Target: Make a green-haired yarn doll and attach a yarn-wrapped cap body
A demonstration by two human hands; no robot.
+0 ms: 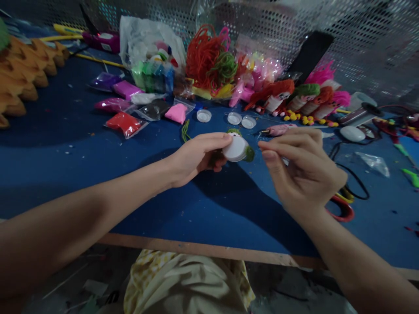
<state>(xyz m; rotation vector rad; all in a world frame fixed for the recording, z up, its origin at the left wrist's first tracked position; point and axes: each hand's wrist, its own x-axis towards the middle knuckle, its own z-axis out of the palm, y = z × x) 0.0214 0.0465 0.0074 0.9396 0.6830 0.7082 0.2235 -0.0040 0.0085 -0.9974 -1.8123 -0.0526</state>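
The left hand (pixel 199 153) pinches a smooth, round, white plastic-looking disc (pixel 234 149) by its edge, above the blue, matte surface (pixel 163 209); good handling here likely means a light rim grip, face level, sparing the fuzzy green yarn trim (pixel 250 153) from crushing. The right hand (pixel 304 168), just beside it, has thumb and forefinger pressed together; anything between them is too small to tell. Shallow, round, clear plastic caps (pixel 204 115) lie beyond.
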